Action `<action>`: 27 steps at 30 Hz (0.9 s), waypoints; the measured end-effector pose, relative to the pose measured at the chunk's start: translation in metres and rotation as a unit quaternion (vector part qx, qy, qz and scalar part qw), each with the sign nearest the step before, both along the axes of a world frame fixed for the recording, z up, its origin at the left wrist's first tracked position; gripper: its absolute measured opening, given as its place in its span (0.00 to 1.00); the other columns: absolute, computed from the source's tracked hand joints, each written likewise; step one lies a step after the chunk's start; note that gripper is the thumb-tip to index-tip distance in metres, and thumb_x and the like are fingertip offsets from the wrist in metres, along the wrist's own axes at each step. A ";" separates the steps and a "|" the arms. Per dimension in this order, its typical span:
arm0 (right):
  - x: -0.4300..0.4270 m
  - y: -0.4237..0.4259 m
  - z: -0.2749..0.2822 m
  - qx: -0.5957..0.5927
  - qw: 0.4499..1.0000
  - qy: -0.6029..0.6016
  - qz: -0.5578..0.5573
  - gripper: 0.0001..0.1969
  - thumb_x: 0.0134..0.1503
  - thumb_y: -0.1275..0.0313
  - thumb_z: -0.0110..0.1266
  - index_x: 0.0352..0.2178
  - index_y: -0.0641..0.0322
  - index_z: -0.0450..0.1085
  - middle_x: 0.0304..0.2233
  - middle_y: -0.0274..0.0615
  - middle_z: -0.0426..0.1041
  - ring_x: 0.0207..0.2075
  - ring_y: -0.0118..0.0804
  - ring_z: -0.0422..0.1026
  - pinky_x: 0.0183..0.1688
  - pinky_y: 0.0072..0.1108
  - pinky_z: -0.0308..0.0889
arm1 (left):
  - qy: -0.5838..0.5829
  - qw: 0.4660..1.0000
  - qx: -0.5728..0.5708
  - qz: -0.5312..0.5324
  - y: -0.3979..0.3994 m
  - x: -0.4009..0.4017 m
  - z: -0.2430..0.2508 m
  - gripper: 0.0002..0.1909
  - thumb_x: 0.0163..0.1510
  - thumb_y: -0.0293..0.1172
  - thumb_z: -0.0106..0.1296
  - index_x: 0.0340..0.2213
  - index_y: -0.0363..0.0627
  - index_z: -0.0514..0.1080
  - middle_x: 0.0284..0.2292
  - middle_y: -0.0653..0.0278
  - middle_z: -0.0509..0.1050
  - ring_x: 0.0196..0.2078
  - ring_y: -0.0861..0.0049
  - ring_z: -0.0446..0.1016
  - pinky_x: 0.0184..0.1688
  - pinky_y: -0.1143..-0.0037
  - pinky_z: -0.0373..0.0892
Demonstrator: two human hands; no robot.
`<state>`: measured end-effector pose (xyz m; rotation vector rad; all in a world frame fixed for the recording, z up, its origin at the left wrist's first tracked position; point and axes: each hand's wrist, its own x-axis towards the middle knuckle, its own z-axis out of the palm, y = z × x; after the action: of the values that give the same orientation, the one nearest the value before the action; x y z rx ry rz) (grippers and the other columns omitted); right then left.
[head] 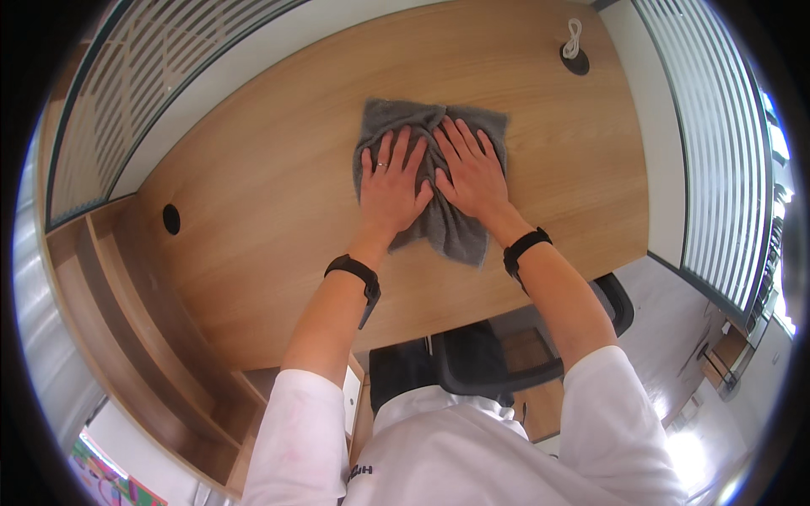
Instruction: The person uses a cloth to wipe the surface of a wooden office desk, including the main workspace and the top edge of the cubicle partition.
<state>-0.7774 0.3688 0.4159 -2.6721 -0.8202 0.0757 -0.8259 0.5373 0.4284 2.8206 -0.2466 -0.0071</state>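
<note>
A grey cloth [465, 237] lies spread and creased on the wooden desk [278, 158]. Both of my hands rest flat on it, side by side, palms down. My left hand [392, 183] has its fingers spread over the cloth's left part and wears a ring. My right hand [471, 167] presses on the right part, fingers apart, its thumb near the cloth's central fold. Neither hand grips the cloth. A black band sits on each wrist.
A white cable [573, 38] stands in a black grommet at the far right. Another round grommet [171, 219] is at the left. Open wooden shelves [152, 329] adjoin the left side. Slatted partitions [715, 145] border the desk. A black mesh chair [500, 354] is by the near edge.
</note>
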 end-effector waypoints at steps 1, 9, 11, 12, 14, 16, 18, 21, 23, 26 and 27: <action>0.012 0.005 0.000 0.001 1.000 -0.002 0.001 0.30 0.54 0.61 0.45 0.58 0.58 0.57 0.62 0.44 0.53 0.64 0.43 0.51 0.63 0.38 0.45 | -0.011 1.000 0.009 0.005 0.003 0.010 -0.001 0.32 0.50 0.43 0.45 0.57 0.50 0.60 0.62 0.57 0.52 0.63 0.56 0.50 0.60 0.50 0.49; 0.091 0.041 -0.011 0.034 0.995 -0.067 -0.059 0.25 0.56 0.65 0.41 0.56 0.60 0.60 0.60 0.43 0.57 0.62 0.41 0.54 0.62 0.38 0.48 | -0.062 0.997 0.020 0.033 0.012 0.097 -0.012 0.31 0.51 0.41 0.43 0.57 0.47 0.60 0.61 0.56 0.53 0.63 0.55 0.52 0.59 0.50 0.51; 0.118 0.053 -0.014 0.037 0.994 -0.083 -0.059 0.25 0.56 0.65 0.41 0.55 0.60 0.61 0.60 0.42 0.58 0.61 0.42 0.55 0.62 0.38 0.48 | -0.079 0.995 0.058 0.035 0.022 0.123 -0.015 0.30 0.52 0.40 0.42 0.57 0.45 0.60 0.61 0.56 0.54 0.63 0.56 0.52 0.58 0.50 0.51; 0.135 0.060 -0.016 0.043 0.993 -0.100 -0.056 0.24 0.57 0.65 0.40 0.55 0.60 0.62 0.60 0.42 0.59 0.61 0.42 0.56 0.61 0.38 0.49 | -0.084 0.994 0.056 0.034 0.026 0.136 -0.017 0.30 0.52 0.40 0.42 0.57 0.45 0.60 0.61 0.56 0.54 0.63 0.56 0.52 0.58 0.50 0.51; 0.162 0.068 -0.016 0.057 0.991 -0.112 -0.047 0.24 0.57 0.64 0.40 0.54 0.61 0.62 0.59 0.43 0.59 0.61 0.42 0.56 0.61 0.38 0.50 | -0.093 0.991 0.076 0.051 0.033 0.159 -0.020 0.29 0.53 0.39 0.41 0.56 0.44 0.59 0.61 0.55 0.54 0.62 0.56 0.53 0.58 0.50 0.52; 0.184 0.077 -0.017 0.043 0.990 -0.132 -0.014 0.24 0.56 0.65 0.41 0.53 0.63 0.63 0.57 0.45 0.61 0.59 0.43 0.58 0.61 0.37 0.51 | -0.112 0.990 0.075 0.041 0.044 0.176 -0.021 0.29 0.54 0.39 0.41 0.56 0.42 0.59 0.60 0.54 0.55 0.62 0.55 0.53 0.57 0.50 0.53; 0.195 0.077 -0.018 0.039 0.990 -0.135 -0.009 0.23 0.56 0.65 0.42 0.52 0.63 0.63 0.56 0.45 0.62 0.58 0.43 0.58 0.60 0.38 0.52 | -0.096 0.993 0.059 0.036 0.044 0.182 -0.026 0.29 0.54 0.39 0.41 0.55 0.41 0.59 0.58 0.54 0.56 0.60 0.54 0.55 0.56 0.50 0.55; 0.194 0.077 -0.021 0.048 0.987 -0.150 0.003 0.22 0.55 0.66 0.44 0.50 0.63 0.64 0.53 0.45 0.63 0.56 0.44 0.60 0.59 0.38 0.53 | -0.118 0.991 0.058 0.028 0.047 0.185 -0.027 0.28 0.53 0.38 0.42 0.55 0.40 0.60 0.56 0.53 0.58 0.59 0.54 0.57 0.55 0.51 0.57; 0.198 0.074 -0.023 0.052 0.984 -0.170 0.004 0.21 0.54 0.66 0.45 0.48 0.63 0.65 0.50 0.44 0.64 0.55 0.43 0.61 0.58 0.37 0.55 | -0.152 0.987 0.044 0.008 0.046 0.190 -0.032 0.28 0.53 0.38 0.42 0.55 0.41 0.60 0.55 0.54 0.59 0.58 0.55 0.58 0.55 0.52 0.57; 0.204 0.074 -0.022 0.077 0.983 -0.168 0.004 0.21 0.54 0.66 0.45 0.48 0.62 0.65 0.49 0.42 0.66 0.55 0.42 0.61 0.58 0.35 0.55 | -0.159 0.985 0.066 0.014 0.046 0.198 -0.034 0.28 0.53 0.38 0.42 0.55 0.41 0.60 0.55 0.55 0.59 0.58 0.56 0.58 0.55 0.53 0.58; 0.207 0.077 -0.022 0.077 0.981 -0.176 0.006 0.20 0.54 0.65 0.45 0.48 0.61 0.66 0.49 0.40 0.66 0.54 0.41 0.62 0.58 0.34 0.55 | -0.159 0.984 0.083 0.015 0.051 0.202 -0.037 0.28 0.54 0.38 0.41 0.55 0.43 0.59 0.56 0.57 0.59 0.59 0.58 0.58 0.56 0.54 0.58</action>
<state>-0.5704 0.4461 0.3935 -2.5674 -0.9044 -0.4527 -0.6240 0.5883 0.3913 2.9797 -0.2849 0.4523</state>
